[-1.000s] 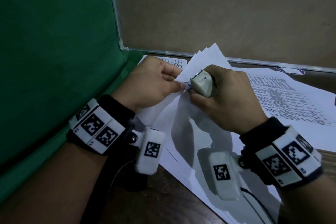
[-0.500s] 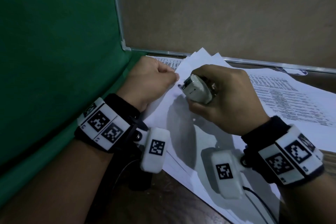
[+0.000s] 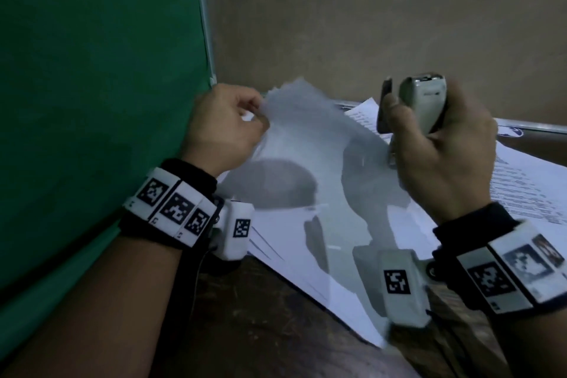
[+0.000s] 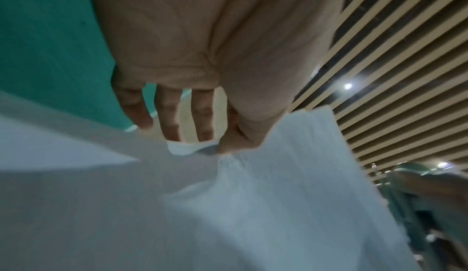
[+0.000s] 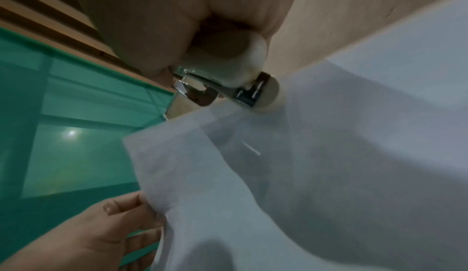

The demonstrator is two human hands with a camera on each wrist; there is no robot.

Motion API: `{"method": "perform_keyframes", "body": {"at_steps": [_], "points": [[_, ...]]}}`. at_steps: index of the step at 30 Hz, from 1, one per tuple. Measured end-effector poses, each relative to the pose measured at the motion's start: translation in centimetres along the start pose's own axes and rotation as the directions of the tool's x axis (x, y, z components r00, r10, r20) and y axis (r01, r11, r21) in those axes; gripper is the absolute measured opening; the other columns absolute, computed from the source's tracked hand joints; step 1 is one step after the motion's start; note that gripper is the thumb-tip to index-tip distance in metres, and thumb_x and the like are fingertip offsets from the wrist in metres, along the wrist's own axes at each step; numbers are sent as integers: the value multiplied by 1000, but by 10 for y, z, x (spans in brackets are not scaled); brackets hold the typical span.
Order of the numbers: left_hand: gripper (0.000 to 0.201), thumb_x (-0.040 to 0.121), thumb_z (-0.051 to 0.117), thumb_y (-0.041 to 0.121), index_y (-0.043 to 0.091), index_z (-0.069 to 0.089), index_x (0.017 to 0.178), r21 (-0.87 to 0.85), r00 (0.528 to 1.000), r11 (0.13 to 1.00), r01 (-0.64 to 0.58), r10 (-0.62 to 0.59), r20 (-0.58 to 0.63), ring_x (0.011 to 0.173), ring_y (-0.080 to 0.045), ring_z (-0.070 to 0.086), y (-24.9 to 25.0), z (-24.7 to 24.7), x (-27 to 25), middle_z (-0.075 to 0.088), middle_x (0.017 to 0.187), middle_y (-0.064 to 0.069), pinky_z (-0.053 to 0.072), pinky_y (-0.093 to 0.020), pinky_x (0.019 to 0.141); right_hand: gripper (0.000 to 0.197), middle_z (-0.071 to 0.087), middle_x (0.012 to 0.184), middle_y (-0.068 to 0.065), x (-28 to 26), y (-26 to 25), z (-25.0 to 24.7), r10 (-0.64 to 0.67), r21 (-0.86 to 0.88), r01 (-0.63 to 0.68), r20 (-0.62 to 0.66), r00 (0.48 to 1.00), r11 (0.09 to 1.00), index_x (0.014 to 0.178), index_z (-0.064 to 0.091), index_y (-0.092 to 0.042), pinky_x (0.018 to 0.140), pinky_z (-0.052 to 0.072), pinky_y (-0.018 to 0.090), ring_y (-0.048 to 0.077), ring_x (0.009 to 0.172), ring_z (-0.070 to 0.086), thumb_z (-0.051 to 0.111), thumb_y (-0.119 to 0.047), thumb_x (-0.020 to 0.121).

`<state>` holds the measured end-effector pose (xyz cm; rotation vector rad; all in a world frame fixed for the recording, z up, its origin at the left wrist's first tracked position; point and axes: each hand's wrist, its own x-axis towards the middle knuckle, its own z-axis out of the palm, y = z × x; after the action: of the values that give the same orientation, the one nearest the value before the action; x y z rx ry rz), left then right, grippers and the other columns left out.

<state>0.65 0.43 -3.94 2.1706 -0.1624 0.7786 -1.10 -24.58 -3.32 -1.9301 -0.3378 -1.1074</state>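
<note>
My left hand (image 3: 227, 123) pinches the upper left corner of a stack of white sheets (image 3: 303, 163) and lifts that corner off the table; the left wrist view shows the thumb and fingers (image 4: 202, 119) on the sheets (image 4: 278, 185). A staple (image 5: 251, 147) sits in the paper near that corner. My right hand (image 3: 435, 144) grips a small white stapler (image 3: 425, 101), raised clear of the stack to its right. In the right wrist view the stapler (image 5: 228, 75) points its metal mouth toward the paper (image 5: 316, 165), apart from it.
A green partition (image 3: 92, 101) stands close on the left and a tan wall panel (image 3: 368, 9) at the back. Printed pages (image 3: 527, 190) lie on the dark wooden table (image 3: 260, 331) to the right, under the stack.
The right hand has lifted the stapler up and to the right, away from the corner it was pressed on. The left hand has raised that corner of the sheets.
</note>
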Motion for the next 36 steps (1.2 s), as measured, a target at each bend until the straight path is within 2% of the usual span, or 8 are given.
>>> {"method": "perform_keyframes", "body": {"at_steps": [3,7,10,16,19,23,28,36], "points": [[13,81,64,30,35,75,87,71,972,996,-55,70,-223,96,-26,66,-23,-10,12,72,97,-8,53,-32,82,14,65,76,-10,8,-6,-7,48,161,-57,63,997,985,97,59,-20,54,42,14,2,61,61,63,-33,99],[22,87,58,-8,11,67,94,-218,954,957,-193,132,-268,79,-6,64,-28,-14,18,68,86,2,51,-26,71,16,68,78,14,14,-15,-15,98,466,-273,365,926,842,100,57,-24,45,48,23,28,62,71,61,-40,100],[24,92,47,-14,6,60,92,-527,985,841,-124,38,-170,72,-1,60,-19,-11,14,64,82,5,48,-17,69,34,68,74,19,10,-14,-12,126,390,-370,526,841,843,100,59,-13,44,49,29,32,58,70,63,-45,90],[29,91,47,9,6,69,73,-788,974,572,225,-113,196,63,-14,59,15,-4,1,67,67,-5,48,-22,59,19,72,73,0,-1,-4,-2,43,159,-170,599,800,973,94,64,-19,54,56,36,19,59,69,69,-37,95],[10,83,65,3,11,71,81,-651,963,742,162,24,267,71,-21,62,20,0,-5,68,79,-13,54,-21,66,22,70,78,-8,-5,-5,-1,-31,103,-36,581,813,994,96,64,-25,62,58,39,12,69,70,72,-45,91],[32,85,70,-16,8,57,102,-594,894,776,211,93,439,101,-43,71,23,2,-10,74,108,-30,59,-45,92,17,70,72,-8,-6,-4,-3,-119,50,110,581,805,993,95,65,-25,62,52,31,9,67,66,72,-40,92],[57,86,64,-21,13,50,130,-603,884,740,297,25,466,99,-32,76,29,5,-13,78,103,-21,63,-42,86,23,57,72,-15,-1,3,-5,-195,-66,283,575,794,957,112,66,-21,63,36,7,7,68,44,68,-38,96],[61,86,64,-22,21,51,126,-608,885,754,247,80,459,96,-31,78,34,7,-17,79,98,-19,63,-43,86,20,64,71,-9,-2,2,-5,-177,-59,246,537,825,967,103,65,-19,59,35,13,7,63,48,66,-37,96]]}}
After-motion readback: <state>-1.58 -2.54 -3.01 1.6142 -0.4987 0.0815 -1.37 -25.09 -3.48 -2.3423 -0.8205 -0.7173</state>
